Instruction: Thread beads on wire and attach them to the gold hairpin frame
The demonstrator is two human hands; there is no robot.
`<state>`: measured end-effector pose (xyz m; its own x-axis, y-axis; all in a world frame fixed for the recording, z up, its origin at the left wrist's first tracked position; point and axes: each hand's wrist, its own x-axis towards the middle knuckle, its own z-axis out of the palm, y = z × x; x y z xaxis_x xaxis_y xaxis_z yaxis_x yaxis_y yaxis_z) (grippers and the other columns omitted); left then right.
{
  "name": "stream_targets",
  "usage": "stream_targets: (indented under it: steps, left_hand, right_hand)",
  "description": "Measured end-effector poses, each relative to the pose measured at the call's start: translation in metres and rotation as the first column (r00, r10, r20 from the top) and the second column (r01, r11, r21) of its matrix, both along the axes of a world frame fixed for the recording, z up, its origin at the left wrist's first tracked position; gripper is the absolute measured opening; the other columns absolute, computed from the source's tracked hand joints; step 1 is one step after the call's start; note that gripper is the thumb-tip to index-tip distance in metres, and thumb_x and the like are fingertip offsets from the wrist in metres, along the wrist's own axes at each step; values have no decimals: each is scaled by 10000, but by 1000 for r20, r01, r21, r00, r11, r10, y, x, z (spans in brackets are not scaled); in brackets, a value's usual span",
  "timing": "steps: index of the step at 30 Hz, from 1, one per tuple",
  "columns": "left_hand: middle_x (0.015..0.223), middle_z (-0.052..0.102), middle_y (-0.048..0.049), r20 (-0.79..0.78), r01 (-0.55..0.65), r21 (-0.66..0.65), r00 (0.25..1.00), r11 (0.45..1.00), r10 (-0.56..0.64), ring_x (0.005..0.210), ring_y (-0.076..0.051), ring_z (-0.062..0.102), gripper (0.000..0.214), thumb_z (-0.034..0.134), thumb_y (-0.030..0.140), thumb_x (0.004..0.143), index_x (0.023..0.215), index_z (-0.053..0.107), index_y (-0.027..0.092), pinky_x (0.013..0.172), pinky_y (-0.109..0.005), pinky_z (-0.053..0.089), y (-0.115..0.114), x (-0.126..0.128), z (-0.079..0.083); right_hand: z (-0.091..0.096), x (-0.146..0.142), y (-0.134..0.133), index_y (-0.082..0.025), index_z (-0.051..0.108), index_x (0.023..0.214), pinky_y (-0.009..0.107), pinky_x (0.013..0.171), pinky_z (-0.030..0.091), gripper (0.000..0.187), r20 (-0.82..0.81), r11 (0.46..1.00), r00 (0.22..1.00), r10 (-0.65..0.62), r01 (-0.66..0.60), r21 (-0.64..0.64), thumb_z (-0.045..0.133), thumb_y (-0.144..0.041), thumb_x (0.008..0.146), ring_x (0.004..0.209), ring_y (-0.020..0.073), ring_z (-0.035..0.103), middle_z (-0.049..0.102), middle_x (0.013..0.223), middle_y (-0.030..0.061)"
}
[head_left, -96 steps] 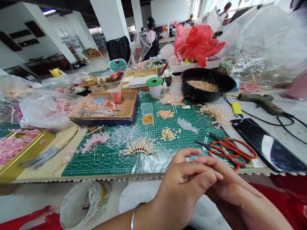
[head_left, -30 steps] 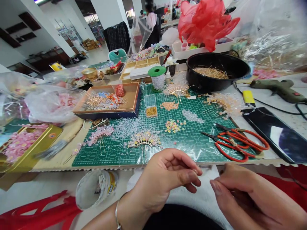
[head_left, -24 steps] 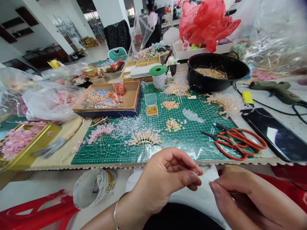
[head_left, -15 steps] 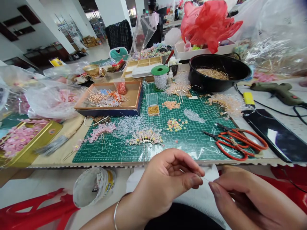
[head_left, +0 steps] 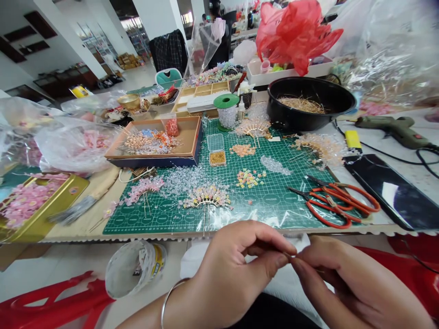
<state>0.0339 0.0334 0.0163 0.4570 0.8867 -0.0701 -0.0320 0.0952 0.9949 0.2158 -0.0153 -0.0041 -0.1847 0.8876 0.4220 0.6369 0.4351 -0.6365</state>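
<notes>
The left hand (head_left: 229, 269) and right hand (head_left: 346, 283) pinch a fine wire (head_left: 291, 257) fingertip to fingertip past the green cutting mat's (head_left: 270, 214) near edge; it looks light and springy, best held close in.

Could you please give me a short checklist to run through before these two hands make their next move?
Left hand with a silver bangle and right hand meet at the fingertips: ok.
Thing pinched between the fingertips: cannot tell, too fine to see.
Red-handled metal scissors on the green cutting mat: ok.
Pink-and-gold beaded fan ornament apart from both hands: ok.
Small clear box of gold beads open: ok.
</notes>
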Motion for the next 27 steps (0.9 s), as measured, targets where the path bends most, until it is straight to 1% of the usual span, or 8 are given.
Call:
stream_targets:
  steps: [5,9,12,14,17,18,23,27]
  left_hand:
    - [794,781,-23,-270,14,402,957,916,104,738,-131,710,61,726,121,847,851,763,169,724,-224,518,7,2,8]
    - [784,766,3,-407,198,419,913,886,-11,707,-115,692,25,741,189,857,869,754,172,669,-202,512,26,10,15]
    - [866,782,29,-511,313,438,858,843,-52,770,-114,701,92,663,232,929,923,753,212,684,-206,515,60,24,16]
    - [936,786,22,-612,354,555,787,753,81,813,-139,695,137,615,230,953,966,751,222,723,-253,516,90,42,9]
    - [1029,766,-31,-790,657,592,586,467,178,938,-199,681,257,488,173,986,1031,738,211,777,-323,513,131,75,-13]
    - [973,754,-55,-810,699,576,557,424,183,908,-219,672,258,488,148,967,984,742,193,756,-339,505,141,85,-22]
    - [884,671,-114,-833,776,553,516,303,198,875,-269,607,274,454,57,906,846,708,141,724,-384,460,164,116,-49]
    - [867,645,-113,-836,783,548,511,293,198,857,-259,581,262,449,62,911,843,693,128,753,-386,439,168,118,-51]
  right_hand:
    - [-8,6,3,-256,562,1162,162,547,568,199,5,998,1000,16,-16,-59,590,-267,965,593,109,681,745,842,6]
    - [-12,14,4,-271,584,1073,157,528,557,111,-31,999,999,-38,37,-39,606,-296,967,535,102,661,723,748,-30]
    - [-14,21,5,-276,554,973,149,447,505,34,-86,990,990,-111,103,-101,567,-245,968,474,98,603,638,642,-62]
    - [-15,25,5,-280,526,949,151,455,507,71,-114,983,986,-120,102,-150,519,-214,976,505,107,614,625,647,-58]
    - [-17,28,6,-287,514,970,165,549,549,104,-115,987,988,-103,87,-136,491,-185,974,599,120,663,662,719,-43]
    - [-17,29,6,-288,514,976,168,567,553,113,-112,989,988,-105,91,-117,494,-177,968,617,121,669,670,737,-42]
    - [-15,38,8,-275,517,945,173,560,543,134,-136,990,987,-88,71,-124,492,-144,954,618,117,661,664,739,-41]
    - [-14,43,11,-265,557,945,171,537,534,156,-151,981,986,-70,41,-190,497,-121,949,577,103,634,646,715,-56]
